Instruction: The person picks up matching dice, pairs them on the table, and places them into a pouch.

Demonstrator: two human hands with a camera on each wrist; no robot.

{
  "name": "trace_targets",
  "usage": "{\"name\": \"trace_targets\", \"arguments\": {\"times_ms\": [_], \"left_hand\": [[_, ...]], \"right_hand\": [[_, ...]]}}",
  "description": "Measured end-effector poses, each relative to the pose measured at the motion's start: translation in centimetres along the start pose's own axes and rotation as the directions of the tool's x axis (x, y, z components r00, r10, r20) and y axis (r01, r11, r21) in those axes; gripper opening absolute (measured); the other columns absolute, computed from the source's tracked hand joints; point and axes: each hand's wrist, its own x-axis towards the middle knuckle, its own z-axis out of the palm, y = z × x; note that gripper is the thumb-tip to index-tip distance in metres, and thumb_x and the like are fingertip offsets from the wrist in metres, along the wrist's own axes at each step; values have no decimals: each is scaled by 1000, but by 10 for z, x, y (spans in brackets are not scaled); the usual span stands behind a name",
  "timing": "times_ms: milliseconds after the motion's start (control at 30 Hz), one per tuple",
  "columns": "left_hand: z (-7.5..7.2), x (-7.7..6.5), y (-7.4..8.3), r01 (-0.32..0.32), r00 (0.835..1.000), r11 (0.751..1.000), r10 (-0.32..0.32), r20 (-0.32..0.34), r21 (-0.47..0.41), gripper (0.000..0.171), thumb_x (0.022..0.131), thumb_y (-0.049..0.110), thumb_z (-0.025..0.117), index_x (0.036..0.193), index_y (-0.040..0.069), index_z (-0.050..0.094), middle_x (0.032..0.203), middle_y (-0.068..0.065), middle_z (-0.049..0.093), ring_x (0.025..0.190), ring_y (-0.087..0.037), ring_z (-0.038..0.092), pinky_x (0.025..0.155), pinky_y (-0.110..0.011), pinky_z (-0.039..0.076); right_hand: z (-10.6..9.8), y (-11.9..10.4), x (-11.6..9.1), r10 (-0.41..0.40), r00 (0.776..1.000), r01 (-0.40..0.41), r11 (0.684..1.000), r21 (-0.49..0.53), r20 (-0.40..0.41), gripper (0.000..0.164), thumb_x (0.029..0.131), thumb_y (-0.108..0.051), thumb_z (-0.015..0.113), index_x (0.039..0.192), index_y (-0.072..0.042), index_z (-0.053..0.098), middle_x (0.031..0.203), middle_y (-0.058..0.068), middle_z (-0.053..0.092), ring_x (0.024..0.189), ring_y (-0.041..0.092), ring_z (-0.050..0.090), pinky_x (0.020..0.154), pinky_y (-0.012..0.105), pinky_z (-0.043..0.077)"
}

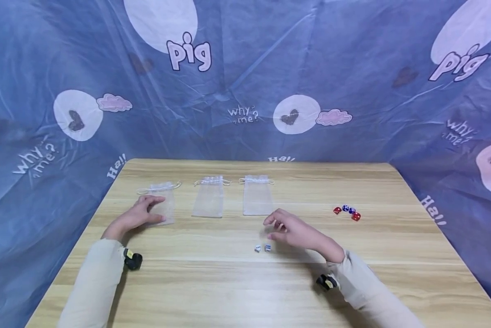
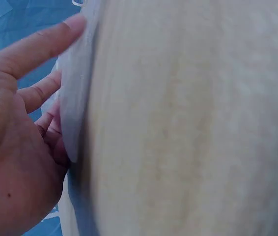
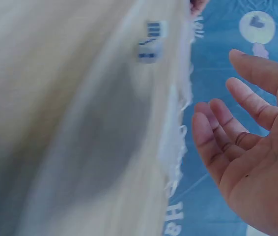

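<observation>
Wood [image 1: 217,239] divides spread left grip [image 1: 140,213], over edge of bag [image 1: 169,207], from spread right grip [image 1: 295,231].

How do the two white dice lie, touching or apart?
Apart: the head view shows a strip of tabletop between the left die and the right die.

On the blue backdrop [image 1: 245,77], "pig" [image 1: 189,51], "why me?" [image 1: 243,114] and "Ha!!" [image 1: 281,159] are being repeated in print; pips [image 1: 268,248] are being shown on the white dice [image 1: 258,248].

Light wood-grain table [image 1: 212,291], creased blue backdrop [image 1: 249,82] around it, printed "pig" lettering [image 1: 189,53], pink clouds [image 1: 334,117]
</observation>
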Motion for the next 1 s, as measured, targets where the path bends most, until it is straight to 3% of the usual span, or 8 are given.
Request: {"name": "trace_targets", "arguments": {"times_ms": [100,267,433,633,833,1000], "left_hand": [[-1,0,1,-27,1000,999,27,-8,-30,69,85,24,72,141,-4,40,143,-34,22,133,-51,27,110,-63,23],[-4,-2,2,-60,995,998,57,-79,-37,58,85,19,72,131,-6,48,137,-31,37,128,-48,34,109,-61,26],[-13,-8,0,-24,991,1000,22,-134,-12,59,87,24,71,132,-3,46,135,-30,36,124,-46,36,105,-60,30],[-33,-17,-8,9,983,1000,-5,-185,24,64,87,27,70,135,-6,43,136,-33,37,122,-48,37,101,-59,33],[-36,-19,-17,28,987,1000,-26,-161,6,66,88,24,69,133,-13,38,133,-38,42,116,-47,44,97,-52,39],[-34,-18,-21,33,993,999,-33,-110,-6,73,89,27,68,137,-16,32,135,-38,39,120,-48,42,99,-52,38]], "right_hand": [[-3,-11,12,1,1000,-1,1000,-23,-3,27,89,-15,67,112,-5,60,111,13,61,92,22,60,78,27,53],[-2,-32,39,20,1000,-20,998,-61,3,27,92,-21,64,115,-8,61,115,9,61,91,16,59,77,26,51],[5,-51,73,-14,1000,14,999,-32,13,28,91,-16,65,117,-4,60,117,13,62,91,18,61,80,29,53],[28,-74,119,-30,998,29,999,17,59,35,91,-18,65,122,-4,58,119,16,61,97,22,63,88,34,52],[52,-88,156,7,993,-10,999,30,114,35,92,-21,65,123,-7,57,116,14,61,92,18,61,83,23,49],[72,-95,181,30,993,-37,997,61,112,37,93,-25,63,125,-7,57,113,11,62,94,15,57,79,19,45]]}}
